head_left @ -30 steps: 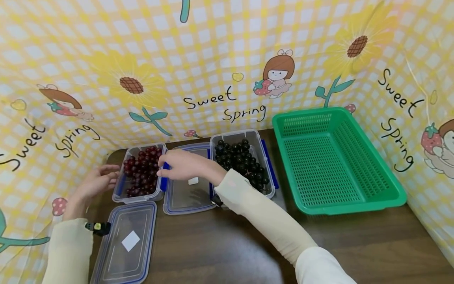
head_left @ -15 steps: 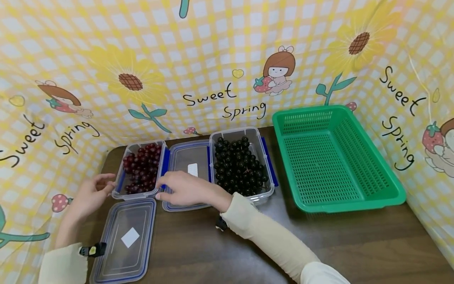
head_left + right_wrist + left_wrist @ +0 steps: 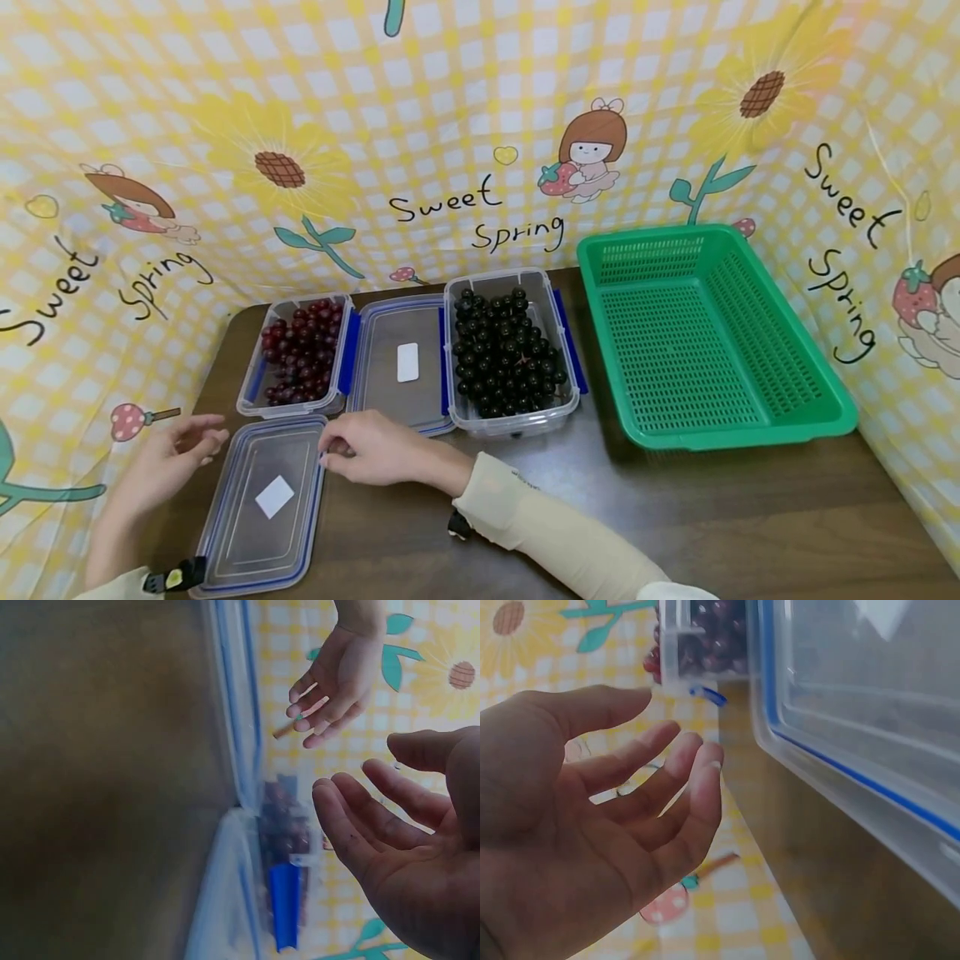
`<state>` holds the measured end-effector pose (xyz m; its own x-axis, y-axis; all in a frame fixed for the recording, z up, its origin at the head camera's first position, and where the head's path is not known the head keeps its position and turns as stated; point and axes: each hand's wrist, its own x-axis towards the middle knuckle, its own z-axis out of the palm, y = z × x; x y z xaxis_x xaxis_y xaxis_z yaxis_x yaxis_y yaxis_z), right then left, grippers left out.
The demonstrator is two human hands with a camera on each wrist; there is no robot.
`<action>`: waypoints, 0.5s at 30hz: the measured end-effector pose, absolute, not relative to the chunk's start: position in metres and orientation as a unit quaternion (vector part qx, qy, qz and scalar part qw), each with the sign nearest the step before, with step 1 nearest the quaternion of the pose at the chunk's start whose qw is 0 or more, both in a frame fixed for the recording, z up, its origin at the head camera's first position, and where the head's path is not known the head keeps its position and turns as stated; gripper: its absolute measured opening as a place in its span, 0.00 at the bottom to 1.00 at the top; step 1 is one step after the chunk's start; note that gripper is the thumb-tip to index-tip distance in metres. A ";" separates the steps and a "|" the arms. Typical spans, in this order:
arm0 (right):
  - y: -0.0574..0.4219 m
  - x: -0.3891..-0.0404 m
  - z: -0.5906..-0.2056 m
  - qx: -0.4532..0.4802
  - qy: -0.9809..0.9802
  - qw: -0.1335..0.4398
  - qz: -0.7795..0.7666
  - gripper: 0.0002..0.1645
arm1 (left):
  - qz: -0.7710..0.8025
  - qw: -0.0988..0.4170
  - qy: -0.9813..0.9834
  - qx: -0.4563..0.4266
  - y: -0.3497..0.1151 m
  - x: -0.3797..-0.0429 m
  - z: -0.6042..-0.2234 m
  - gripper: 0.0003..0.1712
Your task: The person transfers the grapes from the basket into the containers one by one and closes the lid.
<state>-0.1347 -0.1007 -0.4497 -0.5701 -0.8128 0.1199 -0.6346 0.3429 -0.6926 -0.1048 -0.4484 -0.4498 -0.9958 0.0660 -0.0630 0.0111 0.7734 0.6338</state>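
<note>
My left hand (image 3: pixel 161 462) hovers beside the far left corner of a clear lid (image 3: pixel 255 546) with a blue seal and a white label. Its fingers are loosely bent, and the left wrist view shows nothing in the palm. At the lid's far right corner is my right hand (image 3: pixel 375 450), fingers relaxed and apart from the thumb. In the right wrist view that hand (image 3: pixel 397 825) holds nothing. Just beyond the lid stands a clear container (image 3: pixel 258 412) of dark red grapes (image 3: pixel 303 350), uncovered, its blue side clips (image 3: pixel 348 354) hanging down.
A second clear lid (image 3: pixel 375 383) lies flat between the red grapes and another uncovered container (image 3: pixel 517 427) full of black grapes (image 3: pixel 502 358). To the right is a green plastic basket (image 3: pixel 682 358). Patterned cloth (image 3: pixel 450 100) surrounds the wooden table (image 3: pixel 420 533).
Both hands have come nearer to me, from the sides of the red grape container to the sides of the front lid. The containers and lids look unmoved.
</note>
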 end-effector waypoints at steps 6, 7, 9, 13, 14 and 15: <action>-0.113 -0.122 -0.465 -0.431 0.811 0.131 -0.373 0.10 | 0.316 0.105 0.943 -0.014 -0.457 -0.090 -0.457 0.27; -0.115 -0.120 -0.468 -0.431 0.811 0.132 -0.372 0.10 | 0.313 0.113 0.943 -0.017 -0.457 -0.089 -0.458 0.28; -0.118 -0.116 -0.473 -0.434 0.811 0.132 -0.370 0.10 | 0.305 0.126 0.944 -0.025 -0.458 -0.087 -0.459 0.30; -0.125 -0.111 -0.483 -0.444 0.819 0.119 -0.343 0.11 | 0.293 0.125 0.948 -0.023 -0.458 -0.083 -0.462 0.30; -0.127 -0.110 -0.486 -0.448 0.823 0.114 -0.330 0.12 | 0.294 0.123 0.948 -0.022 -0.458 -0.082 -0.463 0.30; -0.129 -0.109 -0.489 -0.453 0.828 0.107 -0.313 0.12 | 0.296 0.119 0.948 -0.020 -0.458 -0.080 -0.464 0.29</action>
<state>-0.1091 -0.1292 -0.4890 -0.5669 -0.8168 0.1070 -0.6829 0.3933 -0.6155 -0.0804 -0.4577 -0.4645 -0.9710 0.0325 -0.2370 -0.1080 0.8245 0.5554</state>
